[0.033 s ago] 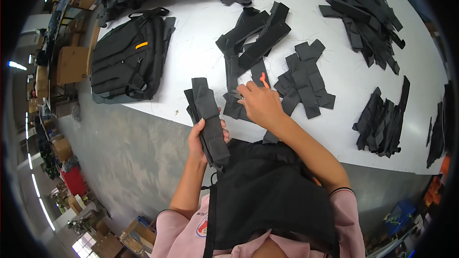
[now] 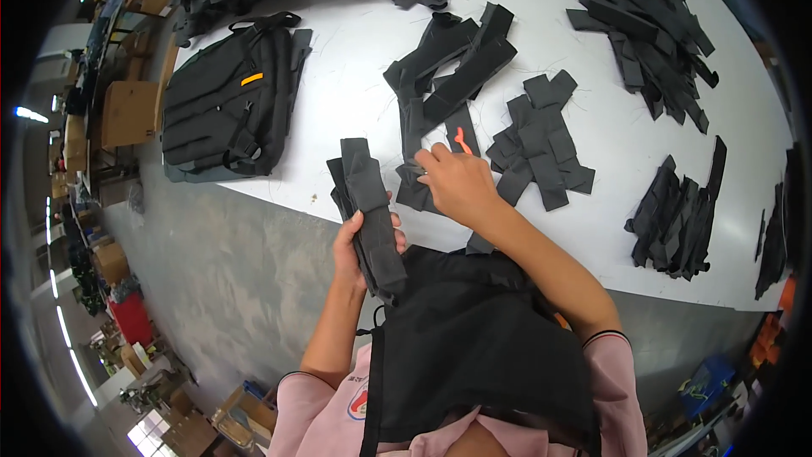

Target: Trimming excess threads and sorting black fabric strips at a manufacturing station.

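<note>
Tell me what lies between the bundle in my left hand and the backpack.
In the head view, the stretch between the bundle of dark strips in your left hand and the black backpack is bare white tabletop.

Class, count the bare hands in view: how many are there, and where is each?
2. The left hand grips a bundle of dark strips near the edge of the white table; the right hand, farther right, holds an orange-handled tool. No other hand shows.
</note>
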Action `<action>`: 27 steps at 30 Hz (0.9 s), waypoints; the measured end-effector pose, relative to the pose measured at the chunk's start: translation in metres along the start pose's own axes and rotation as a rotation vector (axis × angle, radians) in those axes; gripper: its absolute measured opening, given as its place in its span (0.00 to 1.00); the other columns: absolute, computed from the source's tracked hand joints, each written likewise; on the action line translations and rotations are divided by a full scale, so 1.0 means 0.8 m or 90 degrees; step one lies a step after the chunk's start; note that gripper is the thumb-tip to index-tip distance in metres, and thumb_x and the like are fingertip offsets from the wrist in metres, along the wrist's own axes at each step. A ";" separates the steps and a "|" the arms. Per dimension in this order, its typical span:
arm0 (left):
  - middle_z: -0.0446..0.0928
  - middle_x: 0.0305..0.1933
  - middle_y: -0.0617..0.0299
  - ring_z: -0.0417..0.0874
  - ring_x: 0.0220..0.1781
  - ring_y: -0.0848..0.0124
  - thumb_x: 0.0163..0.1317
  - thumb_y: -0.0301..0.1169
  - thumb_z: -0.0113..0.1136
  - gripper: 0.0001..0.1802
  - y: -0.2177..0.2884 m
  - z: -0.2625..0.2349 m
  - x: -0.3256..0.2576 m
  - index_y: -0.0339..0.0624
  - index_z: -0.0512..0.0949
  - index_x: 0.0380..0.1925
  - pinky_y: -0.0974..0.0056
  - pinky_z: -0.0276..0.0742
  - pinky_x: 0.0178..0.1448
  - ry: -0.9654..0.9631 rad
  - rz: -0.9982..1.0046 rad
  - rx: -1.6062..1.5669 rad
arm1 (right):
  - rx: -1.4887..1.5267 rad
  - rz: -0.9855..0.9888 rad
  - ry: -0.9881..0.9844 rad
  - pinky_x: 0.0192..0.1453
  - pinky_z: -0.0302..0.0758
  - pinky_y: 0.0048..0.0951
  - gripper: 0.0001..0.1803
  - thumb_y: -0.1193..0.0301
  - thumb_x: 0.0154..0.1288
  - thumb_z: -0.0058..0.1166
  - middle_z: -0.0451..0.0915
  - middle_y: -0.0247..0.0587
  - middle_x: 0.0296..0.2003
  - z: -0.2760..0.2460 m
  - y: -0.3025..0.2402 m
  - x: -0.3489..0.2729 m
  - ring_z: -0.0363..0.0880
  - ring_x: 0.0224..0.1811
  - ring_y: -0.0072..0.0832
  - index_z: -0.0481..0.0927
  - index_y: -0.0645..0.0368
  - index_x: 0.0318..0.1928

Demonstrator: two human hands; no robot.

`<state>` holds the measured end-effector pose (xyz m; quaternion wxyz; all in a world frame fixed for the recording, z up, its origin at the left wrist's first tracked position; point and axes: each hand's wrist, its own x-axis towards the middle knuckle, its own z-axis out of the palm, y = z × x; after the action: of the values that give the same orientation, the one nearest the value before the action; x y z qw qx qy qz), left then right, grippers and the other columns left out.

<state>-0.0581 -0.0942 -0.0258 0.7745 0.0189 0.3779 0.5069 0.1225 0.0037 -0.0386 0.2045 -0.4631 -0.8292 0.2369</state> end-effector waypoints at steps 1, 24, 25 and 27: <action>0.74 0.38 0.50 0.80 0.32 0.59 0.62 0.43 0.43 0.31 0.000 -0.003 -0.002 0.32 0.57 0.59 0.60 0.77 0.37 0.005 0.003 0.000 | -0.012 -0.028 -0.014 0.22 0.70 0.32 0.12 0.70 0.50 0.59 0.71 0.37 0.27 0.005 -0.003 0.005 0.76 0.23 0.35 0.72 0.56 0.35; 0.72 0.38 0.49 0.76 0.27 0.61 0.60 0.48 0.45 0.35 0.013 0.006 -0.028 0.33 0.57 0.60 0.60 0.73 0.32 0.027 0.059 -0.001 | 0.042 -0.065 -0.144 0.23 0.71 0.36 0.09 0.76 0.50 0.52 0.74 0.42 0.29 0.068 -0.031 0.044 0.77 0.23 0.40 0.69 0.62 0.34; 0.72 0.38 0.49 0.76 0.27 0.61 0.60 0.48 0.45 0.35 0.014 0.005 -0.031 0.33 0.57 0.60 0.60 0.73 0.32 0.026 0.062 -0.002 | 0.045 -0.054 -0.145 0.23 0.71 0.37 0.09 0.75 0.52 0.53 0.74 0.42 0.29 0.069 -0.033 0.045 0.76 0.23 0.40 0.69 0.61 0.34; 0.72 0.38 0.47 0.77 0.28 0.59 0.61 0.46 0.44 0.34 0.018 0.003 -0.040 0.30 0.56 0.60 0.61 0.75 0.32 0.011 0.094 -0.035 | 0.064 -0.046 -0.124 0.23 0.71 0.36 0.10 0.73 0.53 0.53 0.74 0.42 0.29 0.057 -0.032 0.032 0.76 0.23 0.40 0.69 0.61 0.35</action>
<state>-0.0739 -0.1117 -0.0002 0.7319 0.0210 0.3679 0.5732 0.0675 0.0048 -0.0572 0.1543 -0.3969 -0.8483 0.3148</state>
